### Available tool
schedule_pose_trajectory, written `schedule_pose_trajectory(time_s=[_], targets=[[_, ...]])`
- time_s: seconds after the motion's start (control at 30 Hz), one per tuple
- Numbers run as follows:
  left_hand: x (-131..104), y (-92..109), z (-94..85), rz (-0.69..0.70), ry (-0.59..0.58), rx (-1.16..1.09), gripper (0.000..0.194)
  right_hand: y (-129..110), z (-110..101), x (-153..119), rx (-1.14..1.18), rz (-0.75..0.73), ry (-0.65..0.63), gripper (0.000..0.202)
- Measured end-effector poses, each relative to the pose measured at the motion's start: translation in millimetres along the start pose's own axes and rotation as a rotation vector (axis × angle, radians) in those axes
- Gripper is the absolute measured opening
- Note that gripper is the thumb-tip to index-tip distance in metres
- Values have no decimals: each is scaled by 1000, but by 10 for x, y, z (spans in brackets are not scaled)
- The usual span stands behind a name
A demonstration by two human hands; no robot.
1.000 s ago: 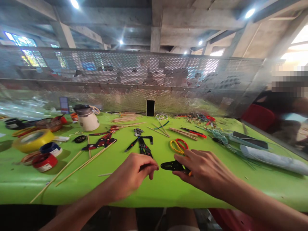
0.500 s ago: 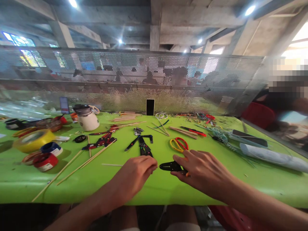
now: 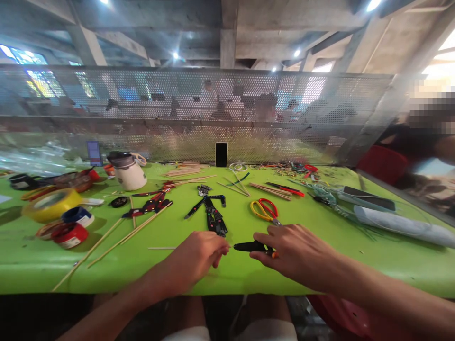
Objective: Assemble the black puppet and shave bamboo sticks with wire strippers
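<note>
Pinched in the fingers of my left hand [image 3: 204, 251] is a thin pale stick [image 3: 160, 248], its long end pointing left and its short tip showing at my fingertips. My right hand [image 3: 295, 251] is closed around black wire strippers [image 3: 247, 246] with orange on the handles. Their nose points left, close to the stick's tip; I cannot tell whether they touch. Just beyond my left hand lies a jointed black puppet figure [image 3: 215, 215]. Scissors with yellow and red handles [image 3: 263, 210] lie past my right hand, which hides part of them.
On the left are a red and black figure [image 3: 151, 207] among bamboo sticks, yellow tape [image 3: 51, 206], paint jars [image 3: 69, 235] and a white jug [image 3: 130, 173]. A phone [image 3: 221, 154] leans on the mesh divider. A rolled sheet [image 3: 401, 227] lies right. Another person sits far right.
The wire strippers have turned a little in my right hand, and their row of holes shows less. My hands keep nearly the same places. The view has tilted slightly downward.
</note>
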State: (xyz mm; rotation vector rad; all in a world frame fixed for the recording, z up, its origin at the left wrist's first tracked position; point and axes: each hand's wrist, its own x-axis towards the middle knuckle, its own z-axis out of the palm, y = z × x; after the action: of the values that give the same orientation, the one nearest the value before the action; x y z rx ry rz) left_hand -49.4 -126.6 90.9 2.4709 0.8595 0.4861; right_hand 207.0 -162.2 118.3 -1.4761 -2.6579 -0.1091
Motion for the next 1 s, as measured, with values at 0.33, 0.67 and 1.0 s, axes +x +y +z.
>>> schedule_pose_trajectory(time_s=[0.33,0.67,1.0], targets=[[-86,-6,84,186,58,483,15,111,-155,164,633,134,-515,68],[-68,38,70,-69,-83,77,33,-210,99,-130,-418,-82,164,37],[-64,50,-12,-192,-179,-259,32,-178,40,-149,-435,-114,172,40]])
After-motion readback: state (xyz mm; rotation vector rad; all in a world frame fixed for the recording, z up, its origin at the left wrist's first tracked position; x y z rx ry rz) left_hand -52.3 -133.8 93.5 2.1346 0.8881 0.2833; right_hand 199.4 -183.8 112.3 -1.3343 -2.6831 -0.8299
